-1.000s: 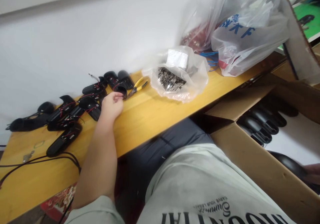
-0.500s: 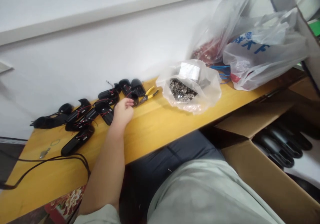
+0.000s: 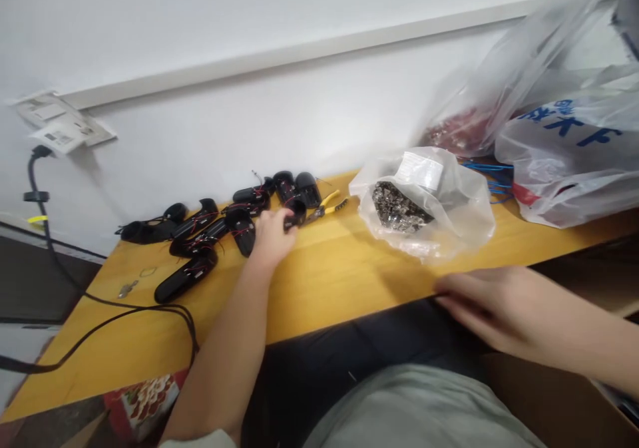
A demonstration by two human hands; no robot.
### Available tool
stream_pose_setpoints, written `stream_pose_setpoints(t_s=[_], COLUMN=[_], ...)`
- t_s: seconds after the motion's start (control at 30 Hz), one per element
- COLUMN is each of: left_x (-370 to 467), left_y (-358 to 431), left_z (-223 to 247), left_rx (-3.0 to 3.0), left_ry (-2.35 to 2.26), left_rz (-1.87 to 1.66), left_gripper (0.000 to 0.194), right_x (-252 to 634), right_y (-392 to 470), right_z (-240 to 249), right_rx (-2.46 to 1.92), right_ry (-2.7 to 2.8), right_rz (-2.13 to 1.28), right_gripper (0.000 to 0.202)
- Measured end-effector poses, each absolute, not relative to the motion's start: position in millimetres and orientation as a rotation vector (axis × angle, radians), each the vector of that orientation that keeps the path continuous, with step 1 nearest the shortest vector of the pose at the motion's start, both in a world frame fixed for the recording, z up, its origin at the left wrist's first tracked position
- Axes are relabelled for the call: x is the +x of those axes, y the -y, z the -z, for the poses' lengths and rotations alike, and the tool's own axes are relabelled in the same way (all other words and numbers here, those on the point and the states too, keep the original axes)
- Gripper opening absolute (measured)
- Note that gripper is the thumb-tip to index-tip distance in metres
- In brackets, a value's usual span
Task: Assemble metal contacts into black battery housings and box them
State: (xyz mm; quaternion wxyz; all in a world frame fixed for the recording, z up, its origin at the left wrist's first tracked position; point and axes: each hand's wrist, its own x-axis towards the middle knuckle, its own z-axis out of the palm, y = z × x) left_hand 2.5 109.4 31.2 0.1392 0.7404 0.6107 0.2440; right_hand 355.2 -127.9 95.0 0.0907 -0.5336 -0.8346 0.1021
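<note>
My left hand (image 3: pixel 274 236) is closed, its fingers curled round the near edge of a curved black plastic housing (image 3: pixel 295 214) at the right end of a group of similar parts. Just left of that hand lies another black housing (image 3: pixel 244 229) with thin red wires. Yellow-handled pliers (image 3: pixel 327 206) lie right beside the held part. Out over the table's front edge is my right hand (image 3: pixel 492 305), blurred, with thumb and fingers drawn together. Whatever it may hold is too small or hidden to make out.
An open plastic bag (image 3: pixel 419 228) of small metal pieces stands on the yellow table (image 3: pixel 319 288). Larger bags (image 3: pixel 574 162) and blue ties (image 3: pixel 492 176) are at the back right. Black cables (image 3: pixel 134 307) cross the left end, near small metal bits (image 3: pixel 128 289). A cardboard box (image 3: pixel 544 395) stands below right.
My right hand has come into view from the right, at the table's front edge. My left hand has closed on the black housing. The view has turned left.
</note>
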Motion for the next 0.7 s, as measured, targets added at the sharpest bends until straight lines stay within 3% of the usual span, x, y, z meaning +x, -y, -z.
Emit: stream_pose_setpoints(t_s=[0.17, 0.4, 0.6, 0.7], left_x=[-3.3, -1.8, -0.2, 4.3], left_y=[-108.8, -101.6, -94.7, -89.9], left_z=[-34.8, -50.6, -63.9, -72.5], left_rx=[2.306, 2.271, 1.305, 0.946], left_ry=[-1.568, -1.303, -0.779, -0.714], left_rz=[-0.775, -1.064, -1.271, -1.288], left_gripper=[0.017, 0.026, 0.04, 0.029], right_x=[270.0, 202.4, 191.0, 188.9], right_y=[46.8, -33.9, -67.3, -61.0], right_z=[-88.7, -69.3, -38.4, -33.2], right_rx=[-1.234, -1.363, -1.278, -0.965], right_ry=[2.757, 2.164, 1.864, 1.872], right_rz=[-0.276, -0.629, -0.925, -0.843], right_gripper=[0.017, 0.013, 0.046, 0.034])
